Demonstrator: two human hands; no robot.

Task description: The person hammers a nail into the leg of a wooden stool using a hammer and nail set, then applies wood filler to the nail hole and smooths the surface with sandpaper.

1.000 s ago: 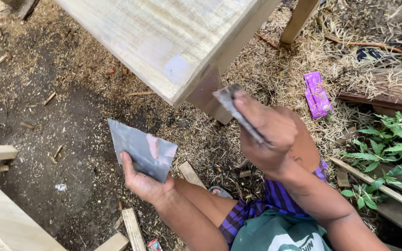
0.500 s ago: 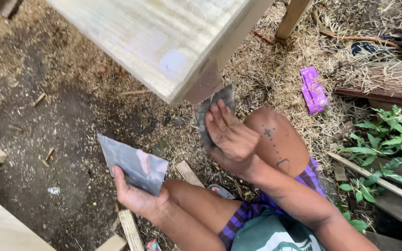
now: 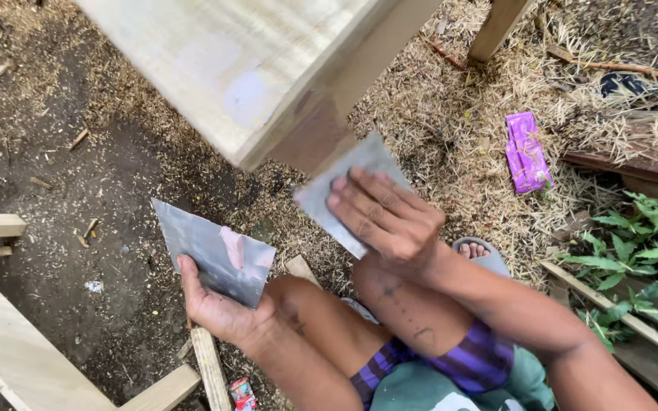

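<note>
Looking down, we lose most of the pale wooden furniture piece point(image 3: 230, 68) past the top edge, and its near corner is blurred, so we cannot make out the joint where the darker leg point(image 3: 321, 141) meets it. A second leg point(image 3: 496, 27) is cut off at the top. The ground point(image 3: 78, 190) is bare dirt strewn with sawdust, wood chips and dry straw, outdoors, with green plants point(image 3: 641, 243) at the right edge and pale wooden frame parts point(image 3: 9, 350) cut off at the lower left corner. Our right hand point(image 3: 390, 221) lies flat, fingers nearly straight, pressing a grey sandpaper sheet point(image 3: 344, 190) against the leg just under the furniture's near corner; the palm hides much of the sheet. Our left hand point(image 3: 218, 308) is curled, pinching the lower edge of a second grey sheet point(image 3: 211, 251) held above the dirt. A purple wrapper point(image 3: 527, 152) lies on the straw to the right.
</note>
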